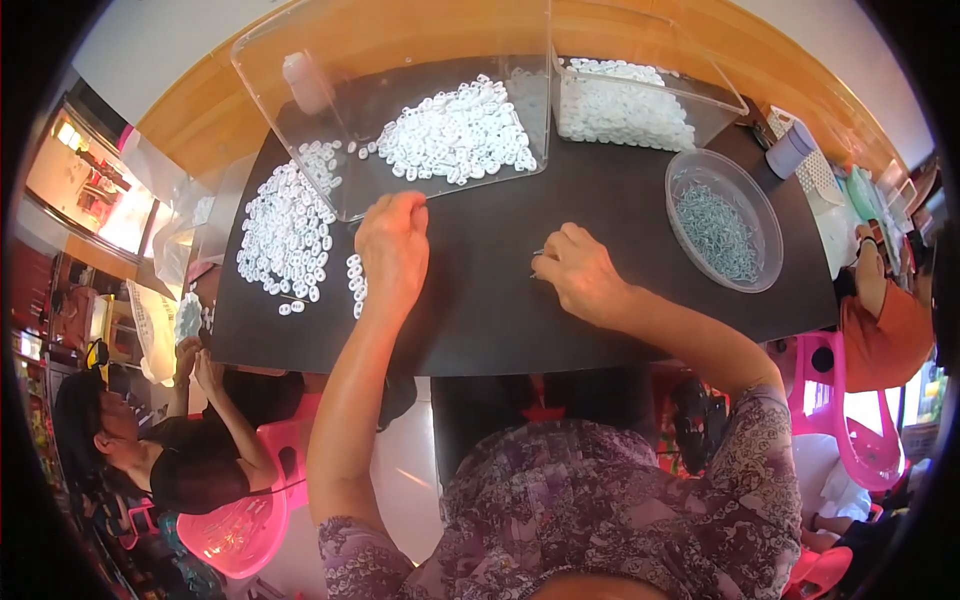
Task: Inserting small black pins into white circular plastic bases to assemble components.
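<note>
Your left hand [392,250], fingers curled together, rests by one clear bin [400,110]'s front edge; your right hand [578,275] seemingly pinches one small metal piece [538,252] beside it. Two bins, one bowl [722,220].

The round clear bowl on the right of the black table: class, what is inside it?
The round clear bowl holds a heap of small grey metal pieces, too small to identify. The pile covers most of the bowl's bottom.

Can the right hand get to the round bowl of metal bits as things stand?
Probably yes: the right hand rests on bare black table, with nothing between it and the open-topped bowl.
</note>
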The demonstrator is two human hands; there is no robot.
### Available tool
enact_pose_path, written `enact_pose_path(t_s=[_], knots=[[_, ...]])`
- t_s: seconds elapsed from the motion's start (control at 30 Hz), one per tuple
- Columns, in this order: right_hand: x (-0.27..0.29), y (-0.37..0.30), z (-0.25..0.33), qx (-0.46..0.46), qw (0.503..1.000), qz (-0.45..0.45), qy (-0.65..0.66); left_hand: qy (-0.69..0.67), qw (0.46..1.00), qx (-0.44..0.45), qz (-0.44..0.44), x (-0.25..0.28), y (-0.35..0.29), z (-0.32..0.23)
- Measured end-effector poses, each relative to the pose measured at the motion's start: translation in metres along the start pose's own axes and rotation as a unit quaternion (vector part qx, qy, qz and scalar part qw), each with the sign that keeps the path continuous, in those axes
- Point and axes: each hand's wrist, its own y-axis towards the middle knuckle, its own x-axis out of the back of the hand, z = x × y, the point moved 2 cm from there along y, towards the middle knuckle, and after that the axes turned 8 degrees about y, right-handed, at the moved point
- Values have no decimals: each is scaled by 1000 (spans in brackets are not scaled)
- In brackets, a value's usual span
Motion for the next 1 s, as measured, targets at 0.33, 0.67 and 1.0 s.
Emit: enact_pose_path(t_s=[0.33, 0.67, 1.0], knots=[[1, 1, 7, -35, 999, 31, 23, 162, 978, 58, 122, -62, 63, 40], [-2, -1, 7, -42, 998, 25, 26, 147, 981, 4, 128, -77, 38, 14], [-2, -6, 1, -52, 998, -5, 47, 53, 987, -121, 95, -51, 1, 4]])
